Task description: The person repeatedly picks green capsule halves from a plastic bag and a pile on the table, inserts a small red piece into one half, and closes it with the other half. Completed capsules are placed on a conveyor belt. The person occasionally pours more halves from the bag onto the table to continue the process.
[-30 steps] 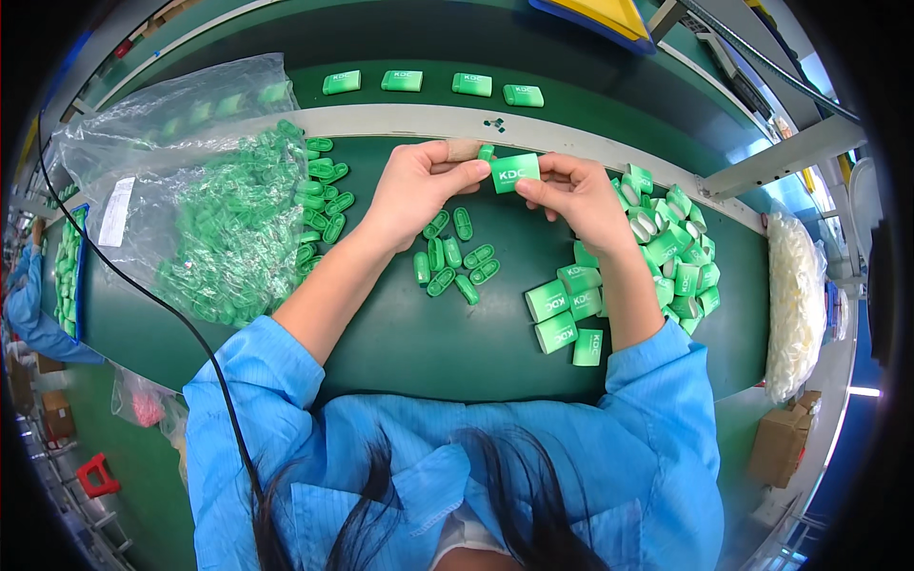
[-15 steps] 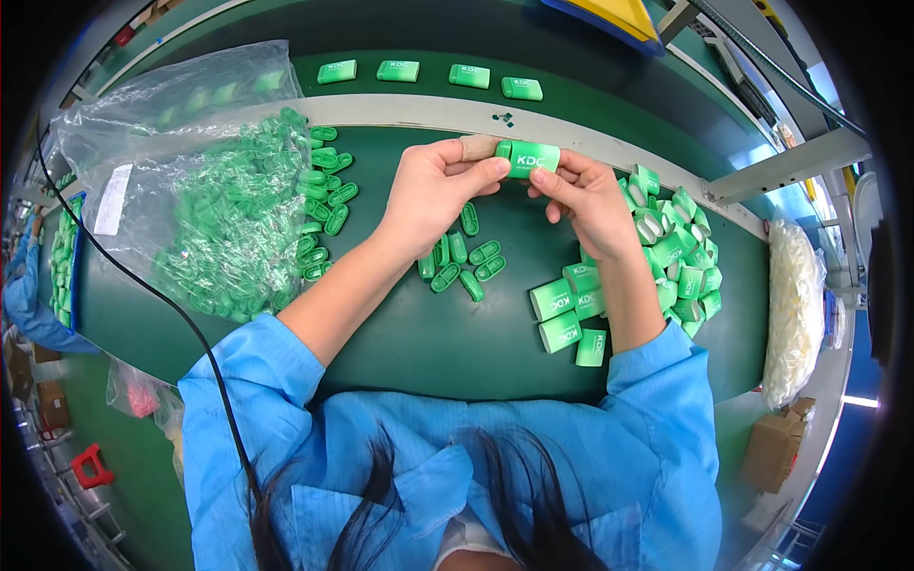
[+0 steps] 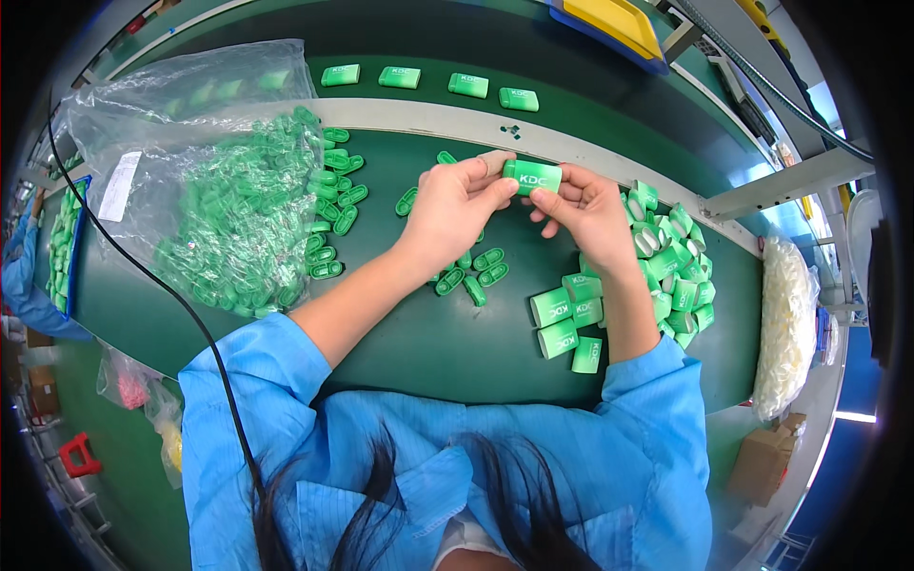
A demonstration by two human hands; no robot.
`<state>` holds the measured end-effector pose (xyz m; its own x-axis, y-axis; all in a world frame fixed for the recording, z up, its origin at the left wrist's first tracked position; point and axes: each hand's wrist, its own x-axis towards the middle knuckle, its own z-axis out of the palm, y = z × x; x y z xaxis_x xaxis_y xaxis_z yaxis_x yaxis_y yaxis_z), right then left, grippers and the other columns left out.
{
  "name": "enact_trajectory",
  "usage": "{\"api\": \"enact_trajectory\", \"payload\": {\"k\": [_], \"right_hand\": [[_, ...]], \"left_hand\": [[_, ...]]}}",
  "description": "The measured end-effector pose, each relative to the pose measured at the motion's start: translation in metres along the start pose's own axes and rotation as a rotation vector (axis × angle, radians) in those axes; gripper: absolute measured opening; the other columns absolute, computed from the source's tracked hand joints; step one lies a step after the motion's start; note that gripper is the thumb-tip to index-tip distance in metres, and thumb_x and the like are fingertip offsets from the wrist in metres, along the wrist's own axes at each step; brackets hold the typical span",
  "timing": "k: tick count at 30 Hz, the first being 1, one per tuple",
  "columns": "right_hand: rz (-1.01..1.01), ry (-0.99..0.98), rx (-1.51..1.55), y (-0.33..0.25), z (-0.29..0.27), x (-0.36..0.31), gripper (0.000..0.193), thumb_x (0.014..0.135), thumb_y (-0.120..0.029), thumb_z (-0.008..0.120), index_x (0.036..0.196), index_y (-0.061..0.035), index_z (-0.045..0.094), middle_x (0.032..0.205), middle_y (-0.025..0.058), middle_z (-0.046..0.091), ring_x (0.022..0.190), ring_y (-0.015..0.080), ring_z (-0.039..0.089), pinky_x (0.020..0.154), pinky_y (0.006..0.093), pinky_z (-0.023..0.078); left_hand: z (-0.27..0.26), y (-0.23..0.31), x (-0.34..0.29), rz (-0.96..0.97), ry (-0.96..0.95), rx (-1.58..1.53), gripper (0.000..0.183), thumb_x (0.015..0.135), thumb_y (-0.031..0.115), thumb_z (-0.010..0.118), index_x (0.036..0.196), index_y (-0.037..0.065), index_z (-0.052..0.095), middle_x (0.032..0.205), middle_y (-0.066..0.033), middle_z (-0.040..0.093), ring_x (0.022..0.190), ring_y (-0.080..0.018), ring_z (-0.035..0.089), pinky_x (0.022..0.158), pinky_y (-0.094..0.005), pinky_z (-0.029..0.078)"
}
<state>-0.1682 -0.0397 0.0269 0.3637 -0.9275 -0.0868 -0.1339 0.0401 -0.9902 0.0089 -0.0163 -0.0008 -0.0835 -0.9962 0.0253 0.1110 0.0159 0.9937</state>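
Between my two hands, above the middle of the workbench, is a small green plastic case (image 3: 535, 178) with white lettering, its rounded end cap on the left side. My left hand (image 3: 457, 205) pinches the cap end between thumb and fingers. With thumb and fingertips, my right hand (image 3: 592, 214) grips the opposite end. Loose green oval caps (image 3: 473, 271) lie beneath and around my left hand. Right of centre, several green sleeves (image 3: 562, 309) rest beside my right forearm, and a heap of more sleeves (image 3: 676, 262) lies beyond it.
A clear plastic bag (image 3: 228, 209) full of green caps sprawls on the left, more caps spilling from it. Several finished-looking green cases (image 3: 467, 86) stand in a row on the belt behind a pale rail (image 3: 419, 114). A bag of whitish pieces (image 3: 788, 324) sits at the right edge.
The case has come slightly nearer to me with both hands. The gap between cap and sleeve has narrowed, so they now look joined.
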Motion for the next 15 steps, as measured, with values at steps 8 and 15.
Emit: {"api": "enact_trajectory", "payload": {"k": [8,15], "right_hand": [[-0.170,0.241,-0.038,0.009,0.031,-0.007,0.020,0.081,-0.001,0.065,0.098,0.0079,0.059,0.087,0.0124,0.067,0.075,0.0125,0.065,0.065,0.0238,0.055],[-0.242,0.279,-0.029,0.018,0.031,-0.005,0.022,0.081,0.000,0.065,0.099,0.0094,0.059,0.088,0.0123,0.067,0.074,0.0116,0.064,0.063,0.0229,0.055]], "left_hand": [[0.015,0.003,-0.018,0.164,0.129,0.394,0.040,0.089,0.002,0.050,0.128,-0.003,0.044,0.091,-0.0163,0.066,0.083,-0.0170,0.066,0.073,-0.0289,0.051],[0.018,-0.004,-0.020,0.358,0.125,0.439,0.054,0.083,-0.003,0.049,0.133,-0.006,0.031,0.096,-0.0247,0.063,0.089,-0.0384,0.062,0.075,-0.0401,0.049]]}}
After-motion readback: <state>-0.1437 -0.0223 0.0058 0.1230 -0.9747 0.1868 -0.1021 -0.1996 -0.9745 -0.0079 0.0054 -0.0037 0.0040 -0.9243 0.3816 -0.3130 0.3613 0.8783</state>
